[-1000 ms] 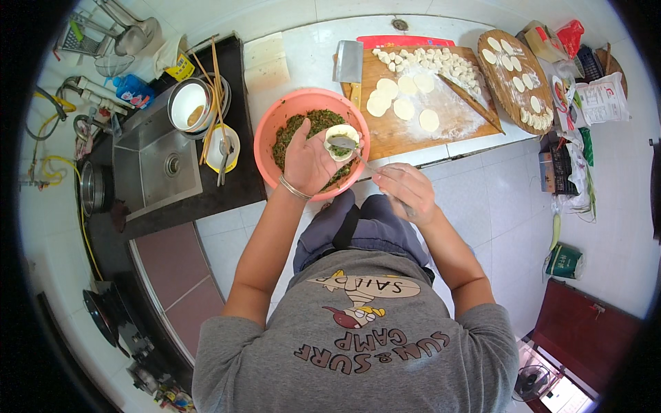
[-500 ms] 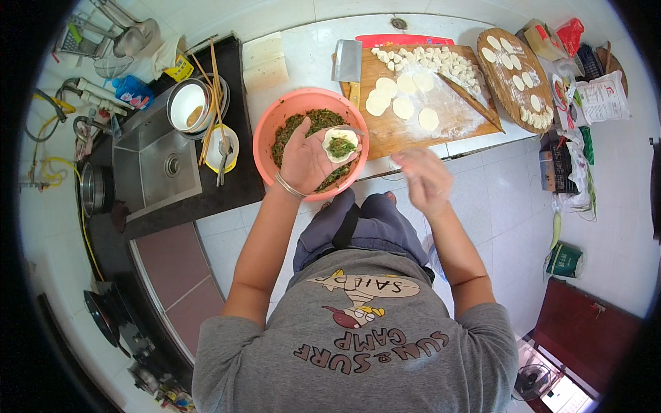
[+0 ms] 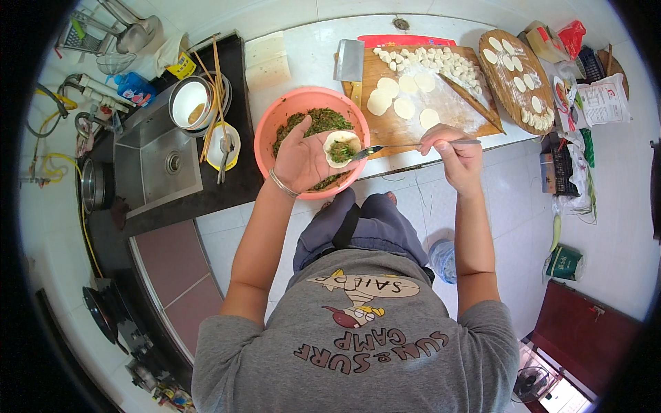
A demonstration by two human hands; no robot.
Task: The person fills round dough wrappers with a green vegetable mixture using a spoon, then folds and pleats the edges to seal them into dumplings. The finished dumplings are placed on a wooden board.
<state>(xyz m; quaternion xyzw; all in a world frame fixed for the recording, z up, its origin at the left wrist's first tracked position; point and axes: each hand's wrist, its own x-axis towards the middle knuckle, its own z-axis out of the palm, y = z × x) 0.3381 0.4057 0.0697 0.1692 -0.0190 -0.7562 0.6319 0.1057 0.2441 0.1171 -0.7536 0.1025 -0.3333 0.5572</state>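
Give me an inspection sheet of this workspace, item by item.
Surface: white counter; floured wooden board on it.
Job's things: filled wrapper, spoon, pink bowl of green filling, flat dough rounds.
Clutter: cleaver at the board's left edge; chopsticks over bowls.
Left grip: open palm carrying the wrapper above the bowl.
Right grip: pinching the spoon, tip near the wrapper.
Cables: yellow line by the sink, possibly a hose.
Surroundings: clear bottle on tiled floor.

Coral pink colors the basin (image 3: 264, 134), flecked green and brown the filling (image 3: 327, 120), creamy white the dough wrapper (image 3: 338, 163). The spoon (image 3: 369, 151) is silvery, the cutting board (image 3: 387, 142) honey-brown with white dusting (image 3: 451, 118), and the gray T-shirt (image 3: 275, 337) carries a multicolored cartoon print (image 3: 354, 315).
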